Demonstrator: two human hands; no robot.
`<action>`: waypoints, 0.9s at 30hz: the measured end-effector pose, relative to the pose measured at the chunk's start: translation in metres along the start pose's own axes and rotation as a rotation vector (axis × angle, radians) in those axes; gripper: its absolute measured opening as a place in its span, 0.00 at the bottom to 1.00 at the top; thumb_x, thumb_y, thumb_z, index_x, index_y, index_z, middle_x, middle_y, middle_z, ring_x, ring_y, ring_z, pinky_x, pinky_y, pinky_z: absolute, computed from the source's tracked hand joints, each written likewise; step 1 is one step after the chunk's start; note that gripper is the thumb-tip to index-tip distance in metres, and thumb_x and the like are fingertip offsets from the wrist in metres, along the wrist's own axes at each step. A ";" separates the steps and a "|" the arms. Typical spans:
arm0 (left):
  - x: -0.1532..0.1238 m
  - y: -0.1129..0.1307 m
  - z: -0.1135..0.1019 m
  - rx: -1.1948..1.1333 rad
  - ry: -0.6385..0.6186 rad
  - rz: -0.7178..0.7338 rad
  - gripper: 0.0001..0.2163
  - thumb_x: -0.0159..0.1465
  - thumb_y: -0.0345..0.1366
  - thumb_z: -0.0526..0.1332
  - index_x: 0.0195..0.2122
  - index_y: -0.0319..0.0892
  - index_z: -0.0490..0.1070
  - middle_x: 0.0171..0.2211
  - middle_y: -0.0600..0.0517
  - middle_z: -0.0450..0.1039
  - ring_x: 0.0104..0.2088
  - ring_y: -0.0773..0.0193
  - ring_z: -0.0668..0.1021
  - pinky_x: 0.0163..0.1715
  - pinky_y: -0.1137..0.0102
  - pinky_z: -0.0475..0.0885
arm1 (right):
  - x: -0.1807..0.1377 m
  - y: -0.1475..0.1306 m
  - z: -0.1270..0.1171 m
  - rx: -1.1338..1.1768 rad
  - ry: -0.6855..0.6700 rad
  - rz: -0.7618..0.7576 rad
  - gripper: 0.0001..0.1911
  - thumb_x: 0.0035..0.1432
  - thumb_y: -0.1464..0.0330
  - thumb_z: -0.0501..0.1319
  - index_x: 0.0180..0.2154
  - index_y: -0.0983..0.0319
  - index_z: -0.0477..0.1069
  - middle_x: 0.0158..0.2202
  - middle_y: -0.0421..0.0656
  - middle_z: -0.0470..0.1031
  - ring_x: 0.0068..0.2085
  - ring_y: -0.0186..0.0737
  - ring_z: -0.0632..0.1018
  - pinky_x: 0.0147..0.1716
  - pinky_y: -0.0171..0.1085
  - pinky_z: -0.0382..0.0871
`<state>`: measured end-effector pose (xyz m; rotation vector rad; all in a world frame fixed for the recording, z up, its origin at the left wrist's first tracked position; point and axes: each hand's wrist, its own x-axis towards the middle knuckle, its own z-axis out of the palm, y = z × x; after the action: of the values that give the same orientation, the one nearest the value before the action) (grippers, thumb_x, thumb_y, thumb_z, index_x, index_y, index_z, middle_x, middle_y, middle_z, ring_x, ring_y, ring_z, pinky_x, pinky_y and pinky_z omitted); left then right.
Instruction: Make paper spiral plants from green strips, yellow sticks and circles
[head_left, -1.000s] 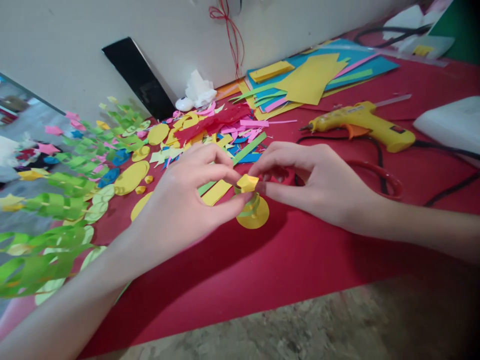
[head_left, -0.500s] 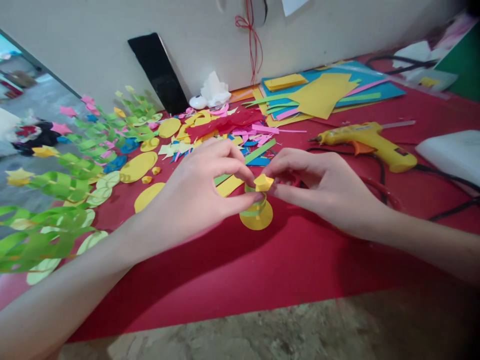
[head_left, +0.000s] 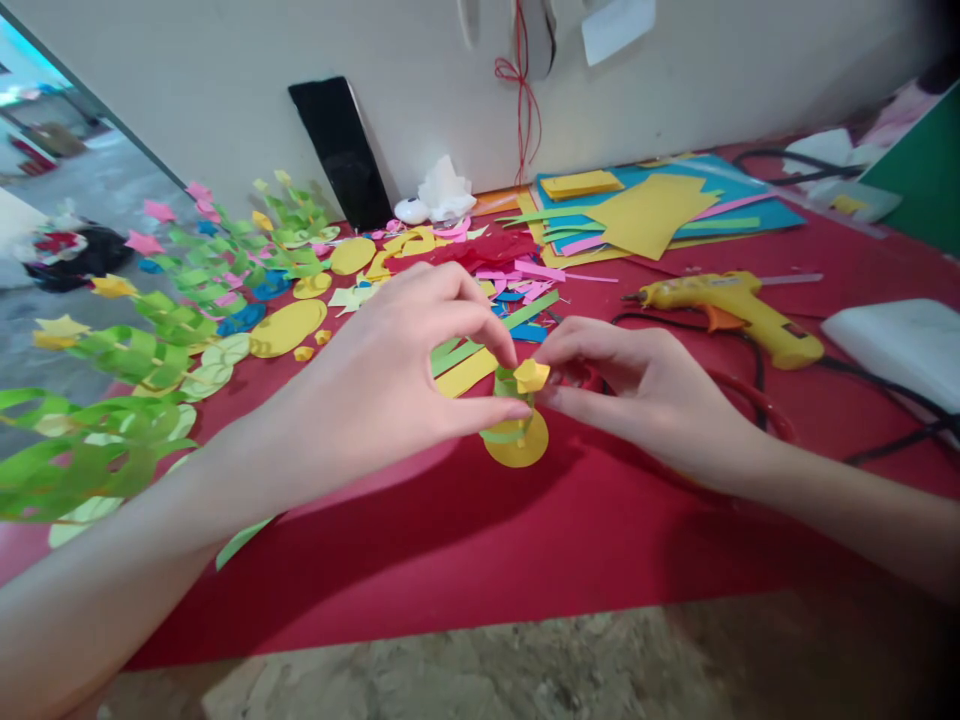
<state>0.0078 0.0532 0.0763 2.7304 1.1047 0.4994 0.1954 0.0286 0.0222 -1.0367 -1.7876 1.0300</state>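
Over the red sheet (head_left: 480, 540), both hands meet at a small paper piece: a yellow folded star (head_left: 531, 375) on top of a green paper spiral (head_left: 507, 430) that rises from a yellow paper disc (head_left: 517, 446). My left hand (head_left: 397, 375) pinches the spiral just under the star with thumb and forefinger. From the right, my right hand (head_left: 637, 385) pinches the star's other side with its fingertips. The disc hangs just above the sheet or rests on it; I cannot tell which.
A yellow glue gun (head_left: 735, 305) with a black cord lies at the right, red-handled scissors (head_left: 750, 400) behind my right hand. Paper scraps (head_left: 480, 270) and yellow discs (head_left: 289, 328) litter the middle. Finished green spirals (head_left: 135, 400) crowd the left; stacked coloured sheets (head_left: 652, 215) lie at the back.
The view has shifted, so everything sits a little lower and to the right. Both hands keep their pinch on the star and spiral, with the fingers drawn slightly closer together.
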 end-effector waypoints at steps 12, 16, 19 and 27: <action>-0.035 -0.010 0.002 0.008 -0.007 0.009 0.05 0.59 0.33 0.57 0.29 0.40 0.73 0.27 0.52 0.74 0.31 0.63 0.72 0.34 0.65 0.66 | 0.001 -0.003 0.001 -0.087 -0.020 0.022 0.07 0.49 0.67 0.61 0.33 0.60 0.69 0.32 0.41 0.68 0.34 0.36 0.68 0.32 0.36 0.62; -0.051 -0.009 0.021 -0.076 -0.118 0.023 0.10 0.60 0.36 0.56 0.24 0.40 0.71 0.23 0.52 0.70 0.27 0.66 0.70 0.33 0.67 0.65 | 0.002 -0.004 0.001 -0.095 -0.035 0.018 0.04 0.50 0.68 0.60 0.32 0.59 0.68 0.31 0.41 0.67 0.33 0.37 0.68 0.31 0.36 0.62; -0.061 -0.008 0.037 -0.102 -0.183 -0.002 0.13 0.62 0.34 0.52 0.24 0.40 0.70 0.23 0.53 0.69 0.28 0.67 0.70 0.35 0.68 0.65 | 0.003 -0.003 0.001 -0.091 -0.040 0.002 0.03 0.49 0.72 0.59 0.31 0.61 0.68 0.31 0.41 0.67 0.34 0.37 0.68 0.31 0.37 0.62; -0.068 -0.014 0.053 -0.057 -0.174 0.044 0.12 0.61 0.32 0.52 0.43 0.44 0.70 0.30 0.50 0.70 0.33 0.63 0.69 0.38 0.65 0.64 | 0.001 -0.004 0.002 -0.073 -0.043 -0.058 0.03 0.50 0.71 0.59 0.31 0.61 0.69 0.32 0.41 0.68 0.35 0.36 0.70 0.35 0.37 0.65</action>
<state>-0.0281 0.0146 0.0066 2.6937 0.9742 0.2873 0.1923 0.0280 0.0252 -1.0076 -1.8912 0.9652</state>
